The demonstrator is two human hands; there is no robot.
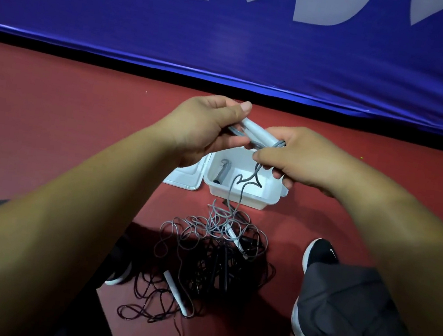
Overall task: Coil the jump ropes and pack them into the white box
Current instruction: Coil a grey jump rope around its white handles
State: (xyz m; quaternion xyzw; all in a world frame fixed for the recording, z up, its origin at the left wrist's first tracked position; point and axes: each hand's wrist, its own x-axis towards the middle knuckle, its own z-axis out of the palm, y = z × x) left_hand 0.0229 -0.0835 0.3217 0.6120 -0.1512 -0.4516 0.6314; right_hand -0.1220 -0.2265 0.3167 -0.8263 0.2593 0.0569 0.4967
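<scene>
Over the white box [241,198]: a pair of pale handles [257,132], gripped by the left hand [203,125] with thumb on top and fingers curled beneath. At the handles' right end, grey cord [235,190] pinched by the curled fingers of the right hand [291,156], then hanging down across the box's near wall. Far rim of the box hidden behind both hands. Inside the box, at its left: one grey handle [222,171]. Against the box's left side, a white lid [184,178] lying open. Just in front of the box, a tangle of grey and dark ropes [213,255] with a white handle [177,295] at its near edge. In front and right of the box, a black shoe [319,257]. Behind the box, a blue banner [233,40].
</scene>
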